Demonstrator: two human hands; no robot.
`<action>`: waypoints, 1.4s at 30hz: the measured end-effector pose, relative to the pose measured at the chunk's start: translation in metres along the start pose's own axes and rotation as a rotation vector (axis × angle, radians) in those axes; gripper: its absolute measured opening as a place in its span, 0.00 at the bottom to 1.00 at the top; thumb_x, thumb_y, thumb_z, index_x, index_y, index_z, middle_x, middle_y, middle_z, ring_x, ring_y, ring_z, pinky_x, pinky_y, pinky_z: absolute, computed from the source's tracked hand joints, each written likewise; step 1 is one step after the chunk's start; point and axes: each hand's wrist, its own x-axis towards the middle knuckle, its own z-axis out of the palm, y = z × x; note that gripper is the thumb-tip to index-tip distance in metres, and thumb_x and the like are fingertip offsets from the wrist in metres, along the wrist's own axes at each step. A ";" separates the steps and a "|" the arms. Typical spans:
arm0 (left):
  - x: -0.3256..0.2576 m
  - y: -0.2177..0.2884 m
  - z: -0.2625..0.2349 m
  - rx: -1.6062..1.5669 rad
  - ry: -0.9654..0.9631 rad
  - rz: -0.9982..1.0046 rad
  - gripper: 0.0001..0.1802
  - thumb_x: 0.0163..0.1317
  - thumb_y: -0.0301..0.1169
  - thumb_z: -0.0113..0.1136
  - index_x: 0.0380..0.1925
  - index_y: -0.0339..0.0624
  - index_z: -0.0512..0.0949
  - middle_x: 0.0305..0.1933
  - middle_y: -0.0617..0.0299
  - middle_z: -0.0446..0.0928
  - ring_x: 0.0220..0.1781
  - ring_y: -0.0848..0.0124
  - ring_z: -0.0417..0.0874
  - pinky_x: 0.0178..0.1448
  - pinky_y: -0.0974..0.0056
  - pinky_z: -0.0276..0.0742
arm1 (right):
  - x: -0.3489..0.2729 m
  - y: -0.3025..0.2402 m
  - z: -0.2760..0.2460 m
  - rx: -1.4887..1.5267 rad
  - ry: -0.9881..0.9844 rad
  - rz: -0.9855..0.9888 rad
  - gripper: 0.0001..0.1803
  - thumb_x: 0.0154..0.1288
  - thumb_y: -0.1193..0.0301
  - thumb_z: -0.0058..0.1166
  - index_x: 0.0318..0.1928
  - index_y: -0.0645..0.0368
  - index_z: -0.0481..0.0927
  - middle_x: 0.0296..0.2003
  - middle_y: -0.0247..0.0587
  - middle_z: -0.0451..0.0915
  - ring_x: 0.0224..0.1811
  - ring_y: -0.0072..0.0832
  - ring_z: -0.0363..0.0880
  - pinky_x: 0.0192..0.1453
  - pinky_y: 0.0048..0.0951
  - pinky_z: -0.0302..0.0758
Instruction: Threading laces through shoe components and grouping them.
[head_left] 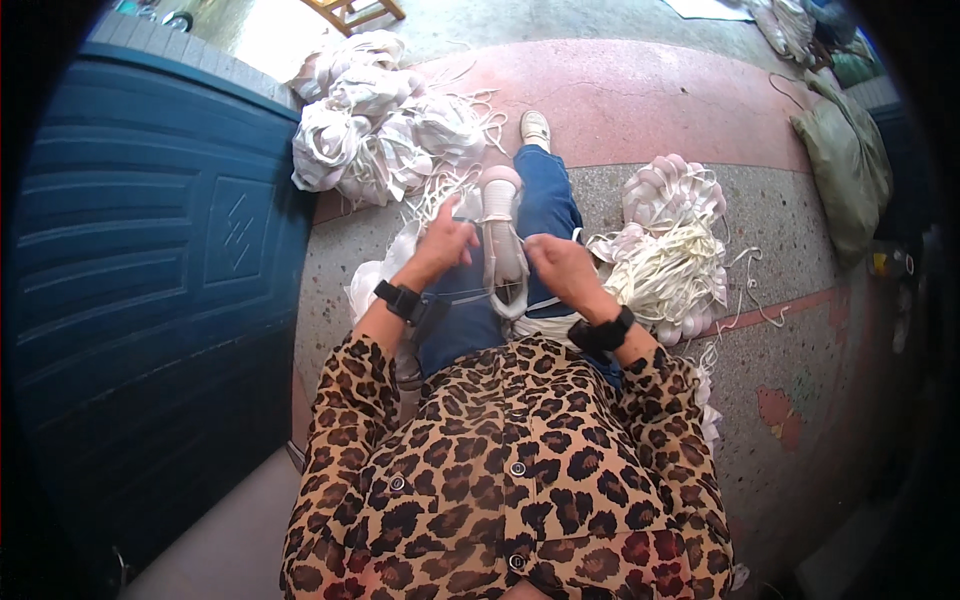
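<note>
Leopard-print blouse (510, 480) fills the near view. Just beyond it, over the lap, left hand (445, 245) and right hand (560, 265) both pinch a white shoe upper (503, 250). Looks soft, light and floppy, so better gripped along its edges. White strap piles (665, 260) sit right.

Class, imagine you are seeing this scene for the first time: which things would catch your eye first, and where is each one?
First, the leopard-print blouse filling the lower middle. Next, the left hand and right hand at the centre, working a pale shoe upper on a form over the blue-trousered lap. Then heaps of white straps: one pile up left by the blue door, another to the right.
</note>
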 end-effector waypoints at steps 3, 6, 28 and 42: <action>-0.007 -0.017 0.005 0.029 -0.009 -0.095 0.23 0.71 0.33 0.55 0.63 0.33 0.69 0.26 0.63 0.79 0.16 0.77 0.73 0.20 0.72 0.67 | 0.025 -0.005 0.037 -0.102 -0.203 0.114 0.16 0.70 0.62 0.47 0.41 0.59 0.83 0.35 0.61 0.83 0.42 0.57 0.83 0.47 0.54 0.78; -0.010 -0.026 0.010 0.154 0.033 -0.044 0.15 0.71 0.36 0.57 0.47 0.34 0.82 0.24 0.64 0.79 0.17 0.77 0.75 0.22 0.70 0.69 | 0.046 -0.003 0.054 -0.078 -0.178 0.129 0.17 0.68 0.64 0.46 0.37 0.62 0.85 0.35 0.64 0.83 0.42 0.58 0.83 0.48 0.54 0.78; -0.006 -0.006 0.003 0.926 0.288 0.529 0.06 0.59 0.32 0.65 0.31 0.44 0.88 0.31 0.54 0.84 0.43 0.52 0.80 0.49 0.51 0.78 | 0.075 -0.025 0.031 -0.707 -0.276 -0.470 0.08 0.63 0.75 0.54 0.43 0.60 0.78 0.34 0.46 0.82 0.33 0.44 0.86 0.35 0.41 0.83; -0.001 -0.012 0.011 1.007 0.242 0.671 0.07 0.61 0.33 0.63 0.28 0.43 0.84 0.34 0.58 0.83 0.44 0.54 0.79 0.47 0.50 0.75 | 0.097 -0.017 0.033 -0.664 -0.285 -0.469 0.05 0.63 0.72 0.55 0.34 0.59 0.81 0.31 0.47 0.83 0.36 0.44 0.87 0.38 0.42 0.82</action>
